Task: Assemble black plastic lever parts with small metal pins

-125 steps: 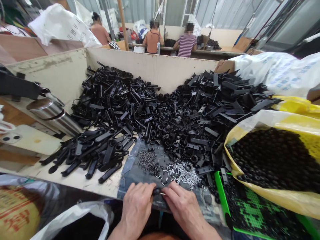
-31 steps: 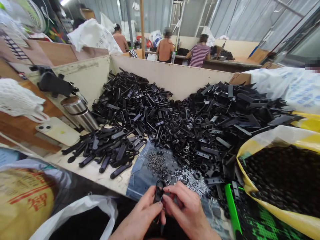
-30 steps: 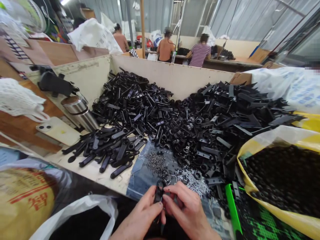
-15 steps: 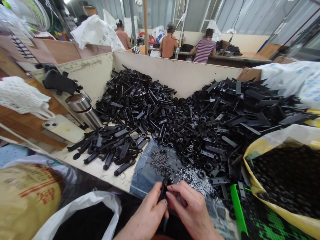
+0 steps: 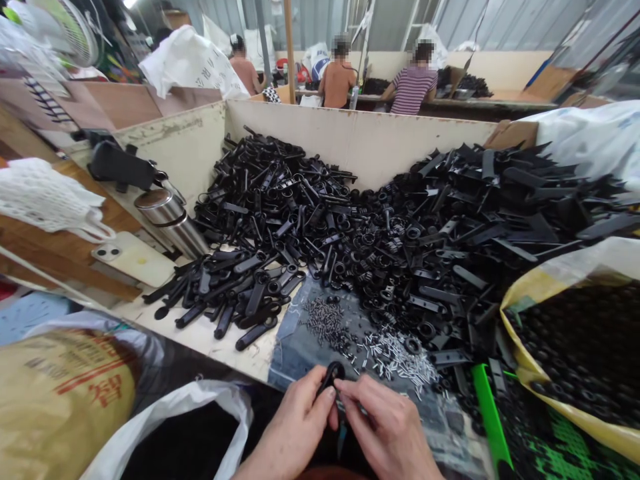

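I have the left hand [image 5: 303, 415] clamped on a black, ring-ended, plastic-looking part [image 5: 337, 371], long axis roughly forward; right hand [image 5: 384, 415] at its right side, can't tell if gripping.

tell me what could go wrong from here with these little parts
The black part might slip from the left hand, with the right hand so close at its ring end. The dark pieces and silver pins lie loose and close together on the sheet, so a stray knock could mix them.
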`<state>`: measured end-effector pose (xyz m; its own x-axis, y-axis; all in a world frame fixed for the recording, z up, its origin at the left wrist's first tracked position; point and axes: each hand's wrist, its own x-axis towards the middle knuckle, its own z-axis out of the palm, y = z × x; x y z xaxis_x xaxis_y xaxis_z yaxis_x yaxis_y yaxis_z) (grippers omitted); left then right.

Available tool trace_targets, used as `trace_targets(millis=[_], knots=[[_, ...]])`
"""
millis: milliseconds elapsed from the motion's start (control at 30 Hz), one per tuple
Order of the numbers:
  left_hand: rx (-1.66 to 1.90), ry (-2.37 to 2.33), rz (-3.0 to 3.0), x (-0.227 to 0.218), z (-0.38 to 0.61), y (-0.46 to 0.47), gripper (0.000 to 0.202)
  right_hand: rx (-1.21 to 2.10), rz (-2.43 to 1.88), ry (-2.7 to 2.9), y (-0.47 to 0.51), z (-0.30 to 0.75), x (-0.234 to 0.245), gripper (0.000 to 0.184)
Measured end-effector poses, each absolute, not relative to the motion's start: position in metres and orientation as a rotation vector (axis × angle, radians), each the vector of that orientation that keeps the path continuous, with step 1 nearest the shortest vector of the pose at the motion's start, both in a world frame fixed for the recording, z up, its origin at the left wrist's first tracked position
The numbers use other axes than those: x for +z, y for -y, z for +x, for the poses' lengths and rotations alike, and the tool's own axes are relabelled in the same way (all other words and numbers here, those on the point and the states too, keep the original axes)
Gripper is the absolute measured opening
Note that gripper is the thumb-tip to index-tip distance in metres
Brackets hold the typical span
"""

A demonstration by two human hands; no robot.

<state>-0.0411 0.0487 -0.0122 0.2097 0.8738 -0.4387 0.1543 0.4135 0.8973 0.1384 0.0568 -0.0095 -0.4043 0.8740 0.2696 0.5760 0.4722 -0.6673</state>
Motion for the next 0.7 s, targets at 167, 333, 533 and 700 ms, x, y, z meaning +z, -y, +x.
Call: trace_targets(millis=[167,333,533,700], knots=[[0.686,-1.270,1.042,-0.021,-0.044,-0.048,0.035,0.672,-1.238,2.245,-0.057,0.145,0.003,0.031],[0.693,-1.288,0.993,-0.024,-0.043,-0.046,0.038,0.658,-1.286,2.413,-0.046,0.156,-0.005,0.048],[0.705,-1.318,1.018,-0.033,-0.040,-0.042,0.039,0.870,-1.531,2.533,-0.044,0.143,-0.015,0.038],[0.715,-1.338,0.999,-0.038,-0.039,-0.043,0.040,1.032,-1.583,2.501,-0.051,0.137,-0.002,0.029]])
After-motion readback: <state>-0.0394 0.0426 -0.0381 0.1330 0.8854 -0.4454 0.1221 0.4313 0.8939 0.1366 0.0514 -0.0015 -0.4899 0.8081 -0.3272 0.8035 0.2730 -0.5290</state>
